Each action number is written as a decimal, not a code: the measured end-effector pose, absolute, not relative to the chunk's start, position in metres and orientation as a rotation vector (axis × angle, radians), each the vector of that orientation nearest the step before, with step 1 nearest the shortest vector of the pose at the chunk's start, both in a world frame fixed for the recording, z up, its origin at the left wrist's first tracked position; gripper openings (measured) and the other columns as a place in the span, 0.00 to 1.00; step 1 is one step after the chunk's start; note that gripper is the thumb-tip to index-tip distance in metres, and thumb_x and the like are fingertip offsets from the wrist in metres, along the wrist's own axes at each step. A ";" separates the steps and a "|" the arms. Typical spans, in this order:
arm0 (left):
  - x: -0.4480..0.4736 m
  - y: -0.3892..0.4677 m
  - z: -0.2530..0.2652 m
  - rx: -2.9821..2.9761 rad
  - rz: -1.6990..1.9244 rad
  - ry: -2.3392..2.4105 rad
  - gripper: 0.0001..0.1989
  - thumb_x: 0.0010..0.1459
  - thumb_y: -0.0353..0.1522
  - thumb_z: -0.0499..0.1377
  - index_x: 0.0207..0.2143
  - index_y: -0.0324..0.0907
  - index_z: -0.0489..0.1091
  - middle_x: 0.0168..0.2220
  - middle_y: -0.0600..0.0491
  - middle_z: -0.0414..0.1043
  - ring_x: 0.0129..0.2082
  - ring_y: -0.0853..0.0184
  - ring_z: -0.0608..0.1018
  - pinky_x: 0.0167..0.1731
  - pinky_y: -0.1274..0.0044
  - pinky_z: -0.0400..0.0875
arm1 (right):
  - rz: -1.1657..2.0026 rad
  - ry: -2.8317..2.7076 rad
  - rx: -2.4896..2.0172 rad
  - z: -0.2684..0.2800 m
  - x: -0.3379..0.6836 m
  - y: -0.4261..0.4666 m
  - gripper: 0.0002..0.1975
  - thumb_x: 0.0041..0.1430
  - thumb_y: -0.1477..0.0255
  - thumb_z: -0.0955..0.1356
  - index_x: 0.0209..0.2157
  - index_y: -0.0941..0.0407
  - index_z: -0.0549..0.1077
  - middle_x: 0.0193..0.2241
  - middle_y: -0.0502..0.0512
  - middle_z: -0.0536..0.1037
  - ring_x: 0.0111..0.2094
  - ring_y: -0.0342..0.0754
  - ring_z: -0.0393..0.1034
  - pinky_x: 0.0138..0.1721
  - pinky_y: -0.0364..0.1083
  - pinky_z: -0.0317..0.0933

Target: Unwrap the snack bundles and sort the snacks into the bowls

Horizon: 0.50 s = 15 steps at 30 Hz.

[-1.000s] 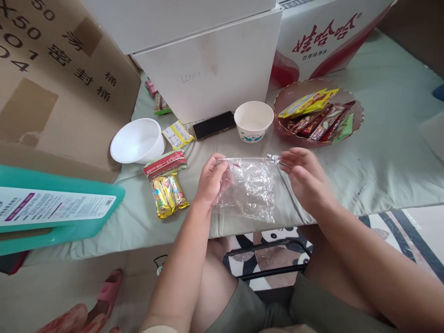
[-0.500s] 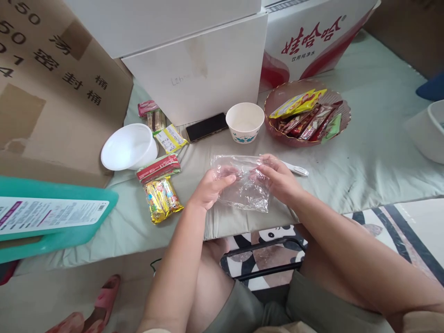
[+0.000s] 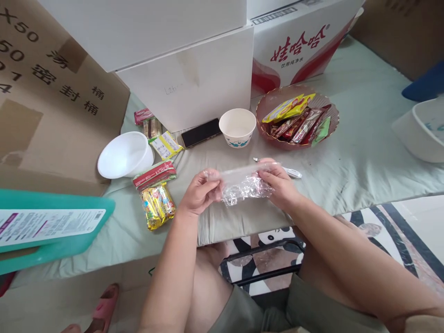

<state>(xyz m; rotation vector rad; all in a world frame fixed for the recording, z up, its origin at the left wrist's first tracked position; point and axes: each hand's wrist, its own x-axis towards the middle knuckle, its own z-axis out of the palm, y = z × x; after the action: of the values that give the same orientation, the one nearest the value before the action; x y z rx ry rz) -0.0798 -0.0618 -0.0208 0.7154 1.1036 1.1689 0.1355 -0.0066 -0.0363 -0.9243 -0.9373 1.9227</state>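
A clear plastic bag (image 3: pixel 244 185) is stretched between my two hands above the cloth, with nothing visible inside it. My left hand (image 3: pixel 204 187) pinches its left end between thumb and fingers. At the right end, my right hand (image 3: pixel 275 180) is closed on the bag too. Partly behind the right hand lies a white-handled tool (image 3: pixel 292 173) with a small metal tip, its middle hidden. A paper bowl (image 3: pixel 237 128) with a blue-green pattern stands beyond the bag. To the right of that bowl, a pink glass bowl (image 3: pixel 298 118) holds several wrapped snack sticks.
Left of my hands lie yellow snack packs (image 3: pixel 157 206), a red-and-green packet (image 3: pixel 155 175) and a white plastic bowl (image 3: pixel 125 155). A black phone (image 3: pixel 201 133) rests against white boxes (image 3: pixel 187 78). A teal container (image 3: pixel 55 226) stands at the left edge, a pale tub (image 3: pixel 421 132) at the right.
My hands have moved apart, pulling the bag from a loose, wide sheet into a narrower, tauter strip. The view has shifted slightly, and the tool's metal tip now shows.
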 end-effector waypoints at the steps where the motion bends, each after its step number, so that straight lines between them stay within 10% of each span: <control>1: -0.080 -0.061 -0.020 0.710 1.160 1.101 0.13 0.42 0.35 0.71 0.27 0.41 0.71 0.18 0.58 0.71 0.14 0.73 0.70 0.15 0.81 0.66 | 1.900 -0.917 -0.922 -0.036 0.136 -0.006 0.13 0.43 0.64 0.74 0.31 0.51 0.70 0.21 0.45 0.69 0.21 0.44 0.61 0.23 0.44 0.54; 8: -0.084 -0.044 -0.035 0.790 1.391 1.479 0.13 0.49 0.38 0.60 0.18 0.40 0.71 0.31 0.51 0.74 0.29 0.70 0.74 0.26 0.78 0.68 | 1.577 -1.174 -1.166 -0.041 0.138 -0.003 0.18 0.51 0.52 0.68 0.23 0.52 0.67 0.23 0.50 0.69 0.24 0.46 0.60 0.27 0.46 0.55; 15: -0.057 -0.053 -0.035 1.426 1.633 1.775 0.04 0.56 0.34 0.63 0.33 0.44 0.72 0.36 0.53 0.73 0.39 0.65 0.75 0.44 0.74 0.70 | 1.464 -1.354 -1.123 -0.040 0.129 -0.014 0.26 0.47 0.67 0.74 0.47 0.49 0.63 0.33 0.47 0.73 0.29 0.45 0.65 0.30 0.45 0.59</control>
<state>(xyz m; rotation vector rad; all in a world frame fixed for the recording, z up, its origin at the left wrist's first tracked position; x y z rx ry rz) -0.0570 -0.0534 -0.0352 1.4257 1.7755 1.6332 0.1288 -0.0137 -0.0396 -1.1232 -1.3544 1.4643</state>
